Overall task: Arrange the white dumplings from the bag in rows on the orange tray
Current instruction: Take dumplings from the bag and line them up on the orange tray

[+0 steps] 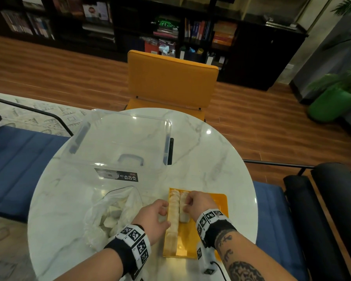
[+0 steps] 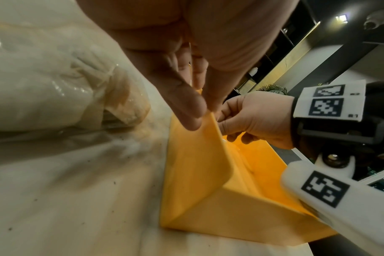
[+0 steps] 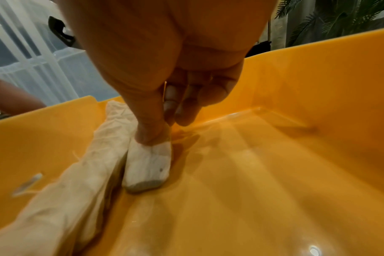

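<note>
The orange tray (image 1: pixel 203 236) lies on the marble table near me. A long row of white dumplings (image 1: pixel 173 218) runs along its left wall (image 3: pixel 88 181). Beside it stands a short second row (image 1: pixel 184 217). My right hand (image 1: pixel 187 203) is over this second row, thumb and curled fingers (image 3: pixel 162 128) pinching a white dumpling (image 3: pixel 148 164) that sits on the tray floor (image 3: pixel 274 155). My left hand (image 1: pixel 162 213) pinches the rim of the tray's left wall (image 2: pixel 191 173) between thumb and fingers (image 2: pixel 200 110). The clear plastic bag (image 1: pixel 114 216) with more dumplings lies left of the tray (image 2: pixel 44 86).
A large clear plastic box (image 1: pixel 120 138) labelled CASA BOX stands behind the bag and tray. The right half of the tray floor is bare. An orange chair (image 1: pixel 170 80) stands beyond the round table; blue and black seats flank it.
</note>
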A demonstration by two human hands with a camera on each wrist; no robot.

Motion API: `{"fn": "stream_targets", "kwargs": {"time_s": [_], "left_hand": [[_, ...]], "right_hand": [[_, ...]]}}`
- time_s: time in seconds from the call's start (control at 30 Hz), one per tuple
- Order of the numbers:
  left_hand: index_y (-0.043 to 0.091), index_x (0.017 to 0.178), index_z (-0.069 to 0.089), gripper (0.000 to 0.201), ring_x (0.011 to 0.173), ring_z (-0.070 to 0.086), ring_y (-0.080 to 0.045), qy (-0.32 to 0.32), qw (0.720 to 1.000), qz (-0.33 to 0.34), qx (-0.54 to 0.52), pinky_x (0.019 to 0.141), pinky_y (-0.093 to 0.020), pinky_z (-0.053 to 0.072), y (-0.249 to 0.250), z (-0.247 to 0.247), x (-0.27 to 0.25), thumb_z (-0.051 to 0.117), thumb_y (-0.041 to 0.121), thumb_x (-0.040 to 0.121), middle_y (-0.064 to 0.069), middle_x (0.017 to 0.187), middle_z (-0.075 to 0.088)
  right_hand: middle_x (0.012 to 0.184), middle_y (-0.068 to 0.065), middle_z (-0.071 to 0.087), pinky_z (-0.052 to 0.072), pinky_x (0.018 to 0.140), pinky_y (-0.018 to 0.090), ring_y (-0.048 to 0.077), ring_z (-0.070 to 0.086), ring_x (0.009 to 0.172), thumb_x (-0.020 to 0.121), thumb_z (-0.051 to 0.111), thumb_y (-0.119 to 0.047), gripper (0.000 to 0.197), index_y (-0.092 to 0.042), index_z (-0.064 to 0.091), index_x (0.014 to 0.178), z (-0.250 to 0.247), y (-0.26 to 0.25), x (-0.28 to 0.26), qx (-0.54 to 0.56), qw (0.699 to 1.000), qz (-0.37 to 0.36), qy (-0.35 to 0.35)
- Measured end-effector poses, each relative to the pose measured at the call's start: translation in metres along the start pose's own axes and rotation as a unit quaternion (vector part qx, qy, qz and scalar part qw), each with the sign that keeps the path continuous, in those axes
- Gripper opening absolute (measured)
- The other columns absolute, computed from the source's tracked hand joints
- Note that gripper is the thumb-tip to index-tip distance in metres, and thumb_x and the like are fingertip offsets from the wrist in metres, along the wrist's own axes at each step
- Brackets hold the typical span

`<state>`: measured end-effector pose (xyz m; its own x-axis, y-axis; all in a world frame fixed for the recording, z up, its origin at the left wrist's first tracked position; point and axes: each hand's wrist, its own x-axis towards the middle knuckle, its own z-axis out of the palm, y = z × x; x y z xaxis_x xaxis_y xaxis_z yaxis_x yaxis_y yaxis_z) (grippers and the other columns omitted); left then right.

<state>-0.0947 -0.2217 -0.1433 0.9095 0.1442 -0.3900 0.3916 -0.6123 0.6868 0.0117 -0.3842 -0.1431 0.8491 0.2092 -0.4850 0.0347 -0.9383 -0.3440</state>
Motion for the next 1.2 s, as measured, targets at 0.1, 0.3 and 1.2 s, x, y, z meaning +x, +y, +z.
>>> {"fn": "stream_targets", "kwargs": {"time_s": [0.1,0.3,1.2], "left_hand": [[0.037,0.127,0.049,0.048,0.089,0.062,-0.006,-0.007,1.0,-0.009,-0.007,0.082,-0.026,0.056,0.001,0.0,-0.002,0.068,0.03,0.084,0.019,0.104,0.058],[0.03,0.136,0.042,0.047,0.108,0.061,-0.011,0.009,0.998,0.026,0.064,0.092,-0.024,0.049,0.012,-0.002,-0.011,0.058,0.035,0.091,0.007,0.12,0.063],[0.02,0.15,0.013,0.082,0.126,0.035,-0.029,-0.039,0.924,-0.067,0.375,0.105,-0.04,0.04,-0.065,-0.038,-0.024,0.059,0.044,0.087,-0.005,0.146,0.023]], "right_hand": [[0.091,-0.008,0.064,0.053,0.071,0.026,0.012,0.061,0.081,0.084,0.071,-0.028,0.013,-0.028,0.061,0.092,-0.006,0.0,-0.009,0.033,0.999,-0.006,0.035],[0.083,-0.014,0.064,0.046,0.067,0.017,0.001,0.058,0.078,0.087,0.068,-0.043,0.014,-0.032,0.06,0.085,-0.004,0.014,-0.068,0.11,0.987,-0.074,0.09],[0.116,-0.013,0.064,0.029,0.095,0.037,0.014,0.054,0.112,0.07,-0.009,-0.069,0.091,-0.036,0.061,0.116,0.065,0.044,-0.114,-0.129,0.981,-0.143,-0.034]]}}
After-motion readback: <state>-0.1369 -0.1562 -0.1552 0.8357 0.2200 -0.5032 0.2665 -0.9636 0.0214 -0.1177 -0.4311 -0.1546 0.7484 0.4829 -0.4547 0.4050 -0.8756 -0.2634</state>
